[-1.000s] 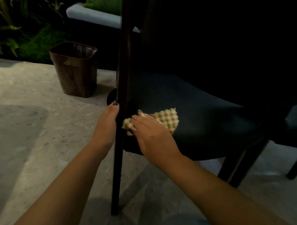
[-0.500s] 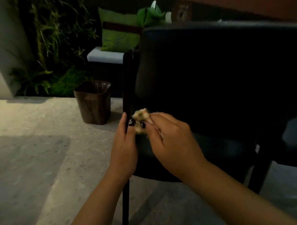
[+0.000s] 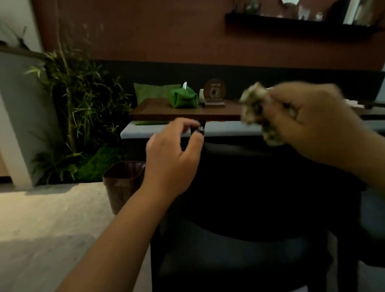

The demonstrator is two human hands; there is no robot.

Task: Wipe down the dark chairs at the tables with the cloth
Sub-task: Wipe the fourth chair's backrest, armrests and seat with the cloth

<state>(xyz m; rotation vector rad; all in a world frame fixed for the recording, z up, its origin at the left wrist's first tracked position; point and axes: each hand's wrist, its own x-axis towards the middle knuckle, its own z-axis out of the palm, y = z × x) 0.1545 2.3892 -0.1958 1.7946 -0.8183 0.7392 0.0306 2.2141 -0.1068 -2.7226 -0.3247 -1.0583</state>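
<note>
— What sort of place is this?

— A restaurant or café dining room, dimly lit. Beyond the left hand (image 3: pixel 172 160) stands a brown wooden table (image 3: pixel 185 112) carrying a green fabric tissue holder (image 3: pixel 183 98) and a round wooden sign on a stand (image 3: pixel 214 92).

— Anything else?

— A grey cushioned bench with a green pillow (image 3: pixel 150 93) runs behind that table. Above the right hand (image 3: pixel 314 120), a dark wall shelf (image 3: pixel 301 26) holds glassware. Left of the left hand grow bamboo plants (image 3: pixel 75 102), with a brown wood-grain waste bin (image 3: pixel 122 184) just beside its wrist.
</note>
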